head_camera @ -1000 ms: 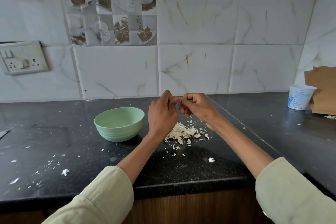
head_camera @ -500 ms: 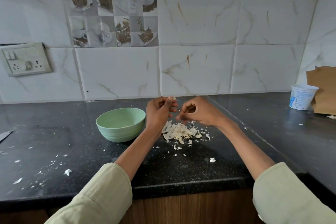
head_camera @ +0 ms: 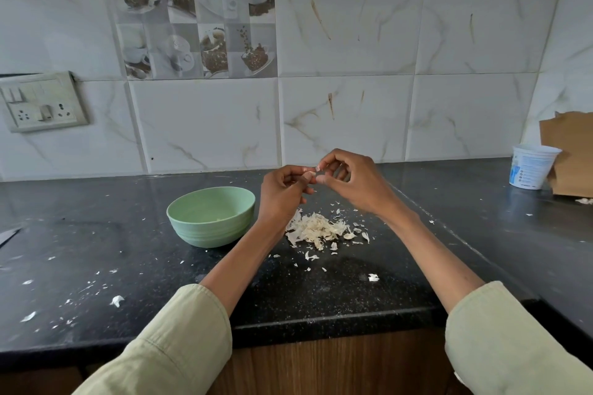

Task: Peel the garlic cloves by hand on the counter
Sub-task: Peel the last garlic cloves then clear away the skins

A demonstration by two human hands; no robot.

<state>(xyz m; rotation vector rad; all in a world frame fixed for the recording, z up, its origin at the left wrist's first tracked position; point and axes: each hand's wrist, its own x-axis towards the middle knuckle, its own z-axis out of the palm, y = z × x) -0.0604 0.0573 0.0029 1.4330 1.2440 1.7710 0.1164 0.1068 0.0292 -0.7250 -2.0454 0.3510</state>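
**Above the peel heap, work the skin off one clove**

Above the black table (head_camera: 321,298), we hold both hands raised and close together, fingertips meeting over the pile of garlic skins (head_camera: 317,229). Our left hand (head_camera: 282,192) curls its fingers and thumb round something small and pale at the fingertips, which we take to be the garlic clove (head_camera: 310,175); most of it is hidden, so we cannot tell how much skin is left on it. Our right hand (head_camera: 353,181) pinches at the same spot with thumb and forefinger, seemingly gripping a flap of skin on the clove.

To do this step well, we judge it best to keep the left hand firm but not crushing, so the clove cannot spin, and let the right hand do the pulling. A loosened edge near the tip or root end should lift more readily than the smooth flank. We would draw the skin along the clove's length in one strip, then turn the clove slightly for the next flap. Dry skin is brittle and light, so small pulls may tear it into flakes; the table already carries many scattered bits.

Keeping the hands over the heap lets the falling skin land with the rest. The green bowl (head_camera: 179,212) stands just left of the heap, near the left wrist, handy for dropping in the bare clove.
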